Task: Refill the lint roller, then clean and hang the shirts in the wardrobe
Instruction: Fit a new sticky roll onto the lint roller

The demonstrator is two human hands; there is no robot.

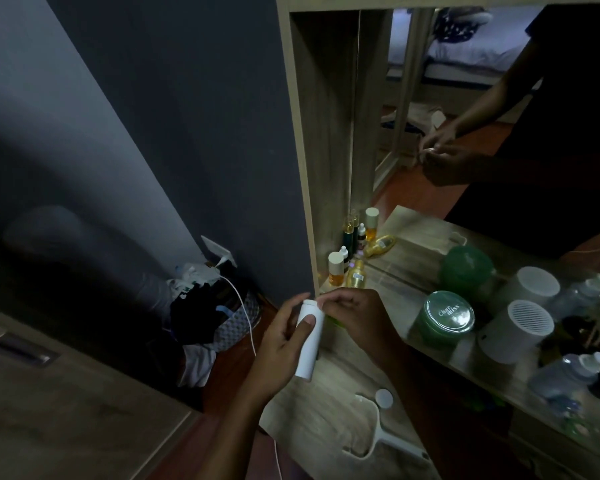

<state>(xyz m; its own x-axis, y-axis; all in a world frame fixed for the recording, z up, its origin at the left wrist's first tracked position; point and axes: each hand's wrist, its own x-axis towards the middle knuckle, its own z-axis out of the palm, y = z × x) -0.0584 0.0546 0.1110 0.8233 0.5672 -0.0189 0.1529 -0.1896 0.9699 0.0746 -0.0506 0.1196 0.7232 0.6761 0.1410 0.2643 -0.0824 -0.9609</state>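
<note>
I hold a white lint roller refill (309, 344) upright over the left edge of the dressing table. My left hand (281, 337) wraps its body, thumb pressed on the front. My right hand (352, 317) pinches at the top rim of the roll with its fingertips. The white lint roller handle (385, 445) lies flat on the table (329, 420) below my hands, beside a small round white cap (383, 398). No shirts show in this view.
A mirror (465, 116) backs the table and reflects my hands. Small bottles (347, 268) stand at the back left; a green jar (445, 315), a white speaker (520, 330) and plastic bottles (568, 372) crowd the right. A basket of clothes (215, 310) with a white cable sits on the floor left.
</note>
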